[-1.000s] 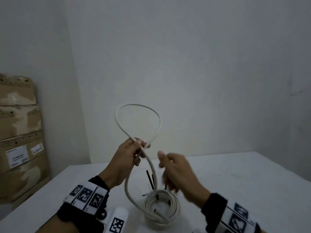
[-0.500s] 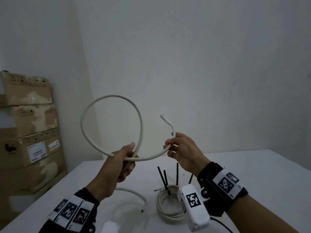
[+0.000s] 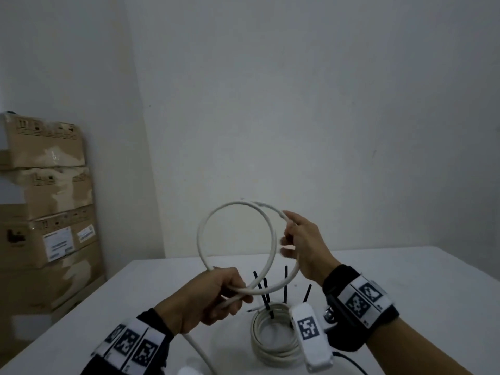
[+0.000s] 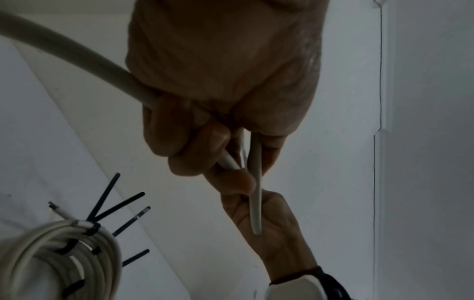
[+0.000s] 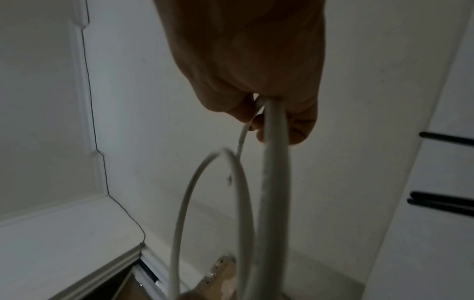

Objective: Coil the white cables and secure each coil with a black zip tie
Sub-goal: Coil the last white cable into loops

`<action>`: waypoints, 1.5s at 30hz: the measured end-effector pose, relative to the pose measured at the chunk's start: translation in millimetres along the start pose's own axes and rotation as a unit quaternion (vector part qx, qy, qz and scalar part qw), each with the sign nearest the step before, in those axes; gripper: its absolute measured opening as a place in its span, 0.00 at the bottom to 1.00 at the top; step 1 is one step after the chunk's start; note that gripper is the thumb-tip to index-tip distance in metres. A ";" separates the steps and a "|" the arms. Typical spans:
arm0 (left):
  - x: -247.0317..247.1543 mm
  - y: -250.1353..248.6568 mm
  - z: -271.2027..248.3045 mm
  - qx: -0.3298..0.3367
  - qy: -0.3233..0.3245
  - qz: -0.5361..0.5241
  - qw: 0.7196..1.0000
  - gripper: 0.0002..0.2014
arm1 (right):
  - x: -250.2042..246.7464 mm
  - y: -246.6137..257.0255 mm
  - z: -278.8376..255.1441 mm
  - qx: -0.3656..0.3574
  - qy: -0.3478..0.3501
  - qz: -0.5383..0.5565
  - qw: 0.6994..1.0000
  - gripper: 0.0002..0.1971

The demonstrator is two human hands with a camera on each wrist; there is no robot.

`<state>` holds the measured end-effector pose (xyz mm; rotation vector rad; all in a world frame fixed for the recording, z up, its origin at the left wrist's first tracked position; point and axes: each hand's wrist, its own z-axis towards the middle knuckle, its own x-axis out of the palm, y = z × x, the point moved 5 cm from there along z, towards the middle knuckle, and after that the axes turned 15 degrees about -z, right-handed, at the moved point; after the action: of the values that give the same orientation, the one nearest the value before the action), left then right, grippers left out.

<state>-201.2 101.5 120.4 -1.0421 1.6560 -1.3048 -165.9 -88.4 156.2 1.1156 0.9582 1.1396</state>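
Note:
A white cable (image 3: 200, 234) stands in the air as two overlapping round turns above the table. My left hand (image 3: 234, 296) grips the turns where they cross at the bottom; in the left wrist view its fingers (image 4: 195, 146) curl round the cable (image 4: 77, 52). My right hand (image 3: 286, 239) holds the loop's right side, with the cable (image 5: 274, 182) running between its fingers (image 5: 300, 130). The cable's tail (image 3: 200, 350) hangs below my left wrist. A tied white coil (image 3: 270, 342) lies on the table under my hands, and several black zip ties (image 3: 285, 280) stick up from it.
Stacked cardboard boxes (image 3: 48, 212) stand against the left wall beside the white table (image 3: 405, 280). The bare wall is close behind the table. The tied coil (image 4: 51, 243) and its zip-tie tails (image 4: 123, 201) sit just below my left hand.
My right hand has swung the free end up and round, so a second turn lies over the first. The loop has shifted right and lower, and both hands are closer together.

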 end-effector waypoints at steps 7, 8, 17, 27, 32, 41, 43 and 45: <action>-3.0 1.2 17.7 -0.046 0.011 0.005 0.999 0.13 | 18.1 -2.0 -10.9 -0.020 0.122 0.097 0.988 0.17; -2.9 1.7 18.9 -0.052 0.019 0.011 0.998 0.12 | 20.4 -2.5 -10.7 -0.028 0.127 0.088 0.988 0.18; -16.5 -26.9 20.8 0.142 -0.193 -0.074 0.968 0.17 | 11.3 -27.1 1.4 0.035 0.029 0.050 0.998 0.12; -23.4 -76.5 34.2 0.299 -0.137 0.477 0.815 0.31 | 28.1 -10.0 5.3 -0.040 0.104 -0.073 0.991 0.13; -30.7 -82.5 26.4 0.191 -0.110 0.294 0.930 0.17 | 45.3 8.3 3.2 -0.130 0.127 -0.212 0.960 0.11; -81.3 -78.8 6.7 0.196 -0.202 -0.059 0.958 0.23 | 60.1 0.2 -15.2 -0.038 0.297 0.048 0.953 0.10; -92.9 -78.8 2.1 0.211 -0.229 -0.080 0.947 0.22 | 67.2 -10.5 -27.4 -0.002 0.294 0.113 0.949 0.06; -93.5 -78.6 -1.0 0.214 -0.212 -0.082 0.950 0.22 | 72.5 -13.8 -31.8 -0.014 0.225 0.120 0.967 0.06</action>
<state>-156.8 177.4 205.2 -1.1082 0.9302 -1.3518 -181.2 -12.5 134.9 0.9862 1.1689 1.6459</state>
